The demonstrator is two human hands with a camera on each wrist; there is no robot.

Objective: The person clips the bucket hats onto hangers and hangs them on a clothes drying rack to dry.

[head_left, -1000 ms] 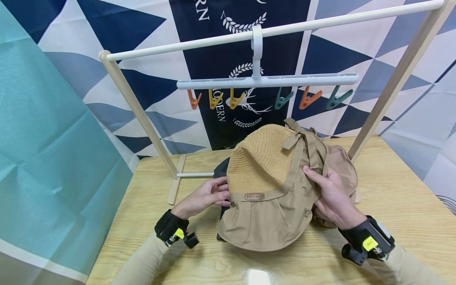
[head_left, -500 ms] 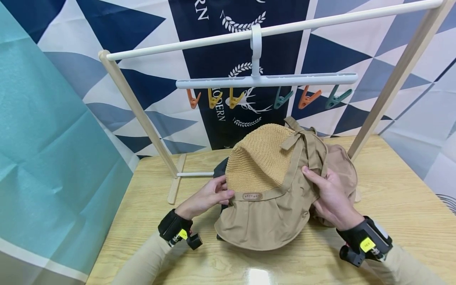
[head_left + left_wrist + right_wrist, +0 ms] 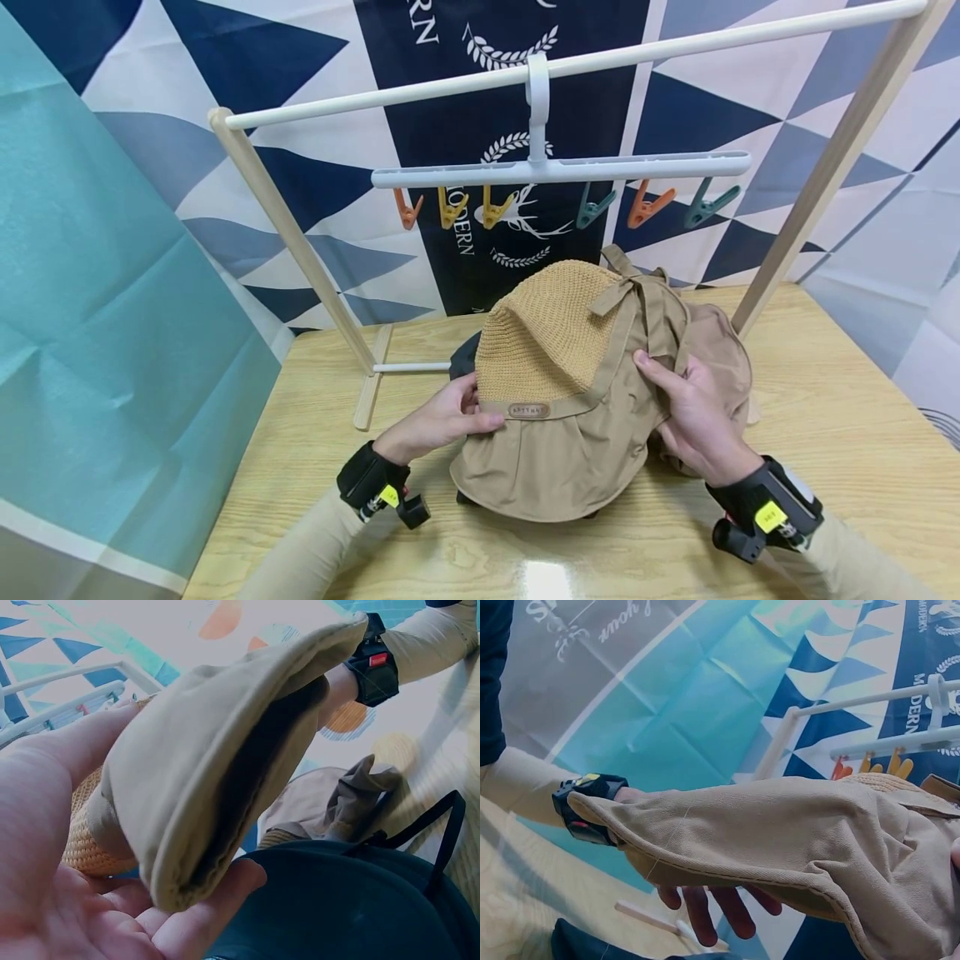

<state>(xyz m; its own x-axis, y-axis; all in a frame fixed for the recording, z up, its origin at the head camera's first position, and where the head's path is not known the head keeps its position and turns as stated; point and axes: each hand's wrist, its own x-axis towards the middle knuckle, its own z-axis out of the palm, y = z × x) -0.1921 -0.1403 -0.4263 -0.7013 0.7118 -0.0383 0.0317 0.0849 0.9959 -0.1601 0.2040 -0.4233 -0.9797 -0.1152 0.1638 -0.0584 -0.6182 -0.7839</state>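
Note:
A sun hat (image 3: 551,475) with a straw-coloured knitted crown and khaki cloth brim is held up over the table, its small label facing me. At its left side my left hand (image 3: 442,423) grips it, thumb on the front of the band and fingers behind. My right hand (image 3: 697,417) pinches the brim on the right, thumb in front; its other fingers are mostly hidden by cloth. In the left wrist view the folded brim (image 3: 187,772) lies between thumb and fingers. A dark hat (image 3: 352,900) with a strap and a brownish hat (image 3: 300,799) lie beyond and below it.
Behind the hats stands a wooden rack with a white rail (image 3: 360,104). From it hangs a pale hanger (image 3: 562,171) carrying several coloured clips (image 3: 592,207). The wooden table (image 3: 322,392) meets a patterned wall cloth at the back.
My left hand has moved slightly right and brought its thumb onto the front of the hat's band, taking hold of it. The hat has shifted a little; my right hand keeps its grip.

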